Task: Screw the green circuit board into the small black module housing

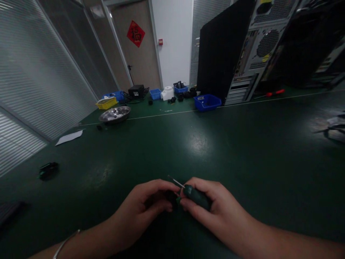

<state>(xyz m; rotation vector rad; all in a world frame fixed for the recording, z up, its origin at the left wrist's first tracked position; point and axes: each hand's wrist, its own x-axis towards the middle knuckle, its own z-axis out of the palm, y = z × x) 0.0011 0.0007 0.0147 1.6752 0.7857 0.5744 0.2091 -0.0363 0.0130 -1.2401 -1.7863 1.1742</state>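
Observation:
My right hand [215, 201] is wrapped round a dark green screwdriver [198, 197], its thin metal shaft pointing up and to the left. Facing it, my left hand [148, 203] is closed on a small dark part [171, 198], too dim to name and partly hidden by the fingers. Between the two hands a bit of green piece [178, 199] shows at the right fingertips. The hands nearly meet just above the green table [151, 151].
Further back stand a metal bowl [115, 114], a yellow bin [107, 103], a blue bin [207, 103] and a computer case [229, 54]. A dark green object [48, 170] and a white sheet [69, 137] lie at left, with a dark flat object [10, 214] nearer.

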